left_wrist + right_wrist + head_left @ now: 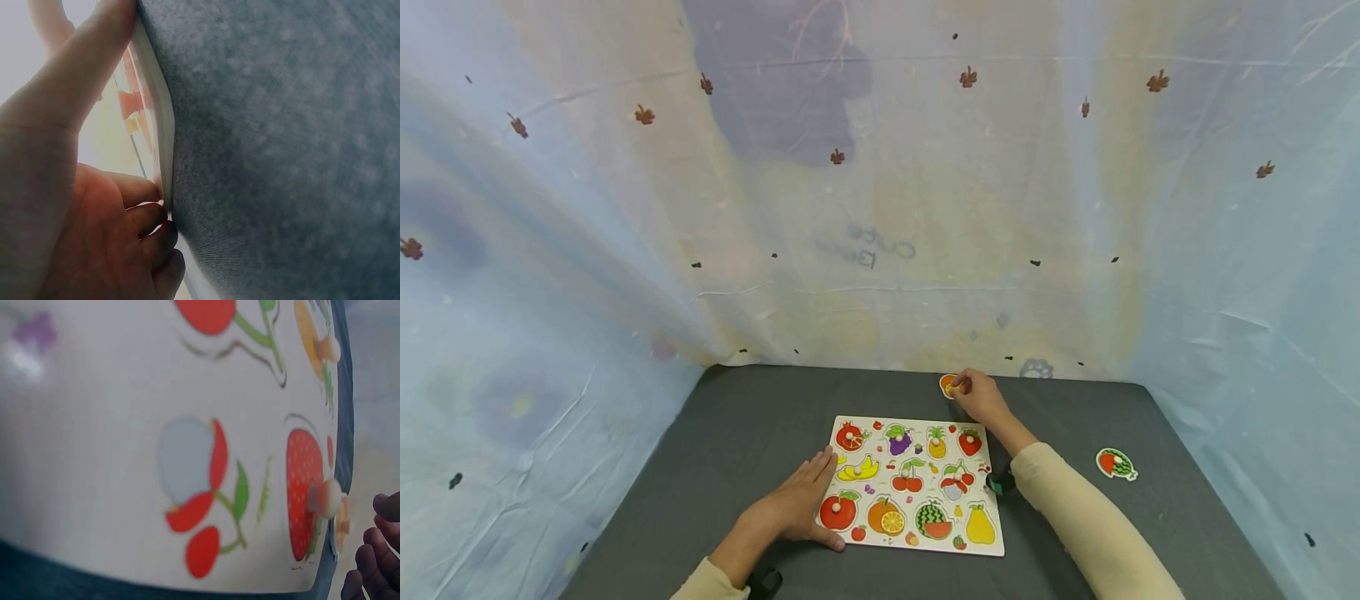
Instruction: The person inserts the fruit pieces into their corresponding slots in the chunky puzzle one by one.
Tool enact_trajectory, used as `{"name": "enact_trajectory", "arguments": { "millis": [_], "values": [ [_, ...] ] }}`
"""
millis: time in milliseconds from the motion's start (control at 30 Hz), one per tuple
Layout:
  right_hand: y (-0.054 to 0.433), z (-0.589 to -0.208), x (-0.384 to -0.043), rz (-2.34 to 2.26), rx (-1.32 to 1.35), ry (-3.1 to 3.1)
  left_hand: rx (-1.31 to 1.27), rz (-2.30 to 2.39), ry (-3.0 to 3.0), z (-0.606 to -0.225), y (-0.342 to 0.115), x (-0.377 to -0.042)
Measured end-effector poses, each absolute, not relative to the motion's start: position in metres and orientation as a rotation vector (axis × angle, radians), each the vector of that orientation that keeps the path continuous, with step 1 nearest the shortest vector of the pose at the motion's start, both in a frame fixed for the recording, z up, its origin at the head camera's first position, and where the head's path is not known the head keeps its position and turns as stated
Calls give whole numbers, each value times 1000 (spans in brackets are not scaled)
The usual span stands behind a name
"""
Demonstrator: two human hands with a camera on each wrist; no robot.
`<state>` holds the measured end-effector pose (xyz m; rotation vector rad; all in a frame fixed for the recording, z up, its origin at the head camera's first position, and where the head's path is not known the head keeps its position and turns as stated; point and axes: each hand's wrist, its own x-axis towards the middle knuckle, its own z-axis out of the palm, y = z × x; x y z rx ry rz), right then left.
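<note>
A white fruit puzzle board [917,500] lies on the dark table. My left hand [801,497] rests along its left edge, fingers extended and thumb at the near corner; in the left wrist view the fingertips [164,240] sit right at the board's side. Beyond the board's far edge lies an orange puzzle piece [947,385] with a small knob. My right hand [981,398] is over that piece, and in the right wrist view its loosely bent fingers [369,556] show a small gap from the piece's knob.
A watermelon piece [1116,463] lies on the table [1067,517] to the right of the board. Knobs stand up from several board pieces, among them the strawberry [303,494]. A patterned curtain [880,208] hangs behind and along both sides.
</note>
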<state>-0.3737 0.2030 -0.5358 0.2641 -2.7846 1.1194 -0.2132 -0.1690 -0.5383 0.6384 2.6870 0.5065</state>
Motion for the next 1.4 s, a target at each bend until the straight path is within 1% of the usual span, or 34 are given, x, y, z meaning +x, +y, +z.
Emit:
{"name": "enact_trajectory", "arguments": {
  "millis": [400, 867, 1400],
  "values": [
    [202, -547, -396, 1113, 119, -2810, 636, 531, 2688, -539, -170, -212],
    [202, -553, -408, 993, -24, -2926, 635, 525, 2686, -541, -170, -213],
    [195, -545, -396, 987, 56, -2925, 619, 500, 2694, -541, -169, -214]
  ]
}}
